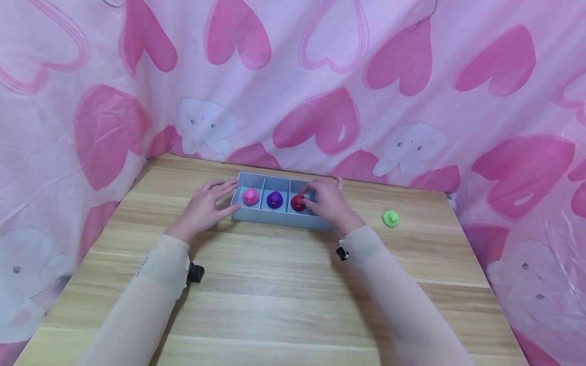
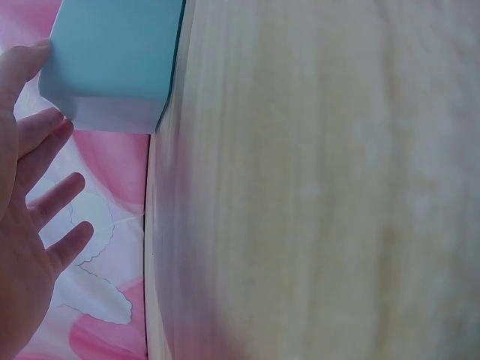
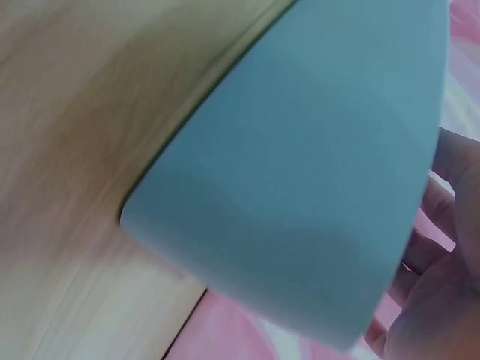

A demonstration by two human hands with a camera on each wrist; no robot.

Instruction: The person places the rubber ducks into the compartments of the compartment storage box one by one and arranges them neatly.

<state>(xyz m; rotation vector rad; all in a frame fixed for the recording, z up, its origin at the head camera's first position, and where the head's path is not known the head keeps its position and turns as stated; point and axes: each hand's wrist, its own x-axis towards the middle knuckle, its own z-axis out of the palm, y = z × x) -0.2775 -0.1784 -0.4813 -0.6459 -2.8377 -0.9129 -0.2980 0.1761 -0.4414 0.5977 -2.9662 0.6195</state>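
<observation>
A grey-blue divided box (image 1: 279, 218) stands near the back of the table. A pink rubber duck (image 1: 250, 196), a purple duck (image 1: 274, 200) and a red duck (image 1: 298, 203) are in separate compartments, left to right. My right hand (image 1: 331, 203) reaches over the box's right part, thumb and fingertip pinching the red duck; the hand hides that end of the box. My left hand (image 1: 203, 208) touches the box's left end with spread, fairly straight fingers. In the left wrist view, its thumb and index finger meet the box's edge. The right wrist view shows mostly the box's outer wall (image 3: 300, 172).
A light green duck (image 1: 391, 218) sits on the wooden table (image 1: 265, 295), right of the box. Pink heart-patterned curtains (image 1: 316, 122) hang close behind the table and along both sides.
</observation>
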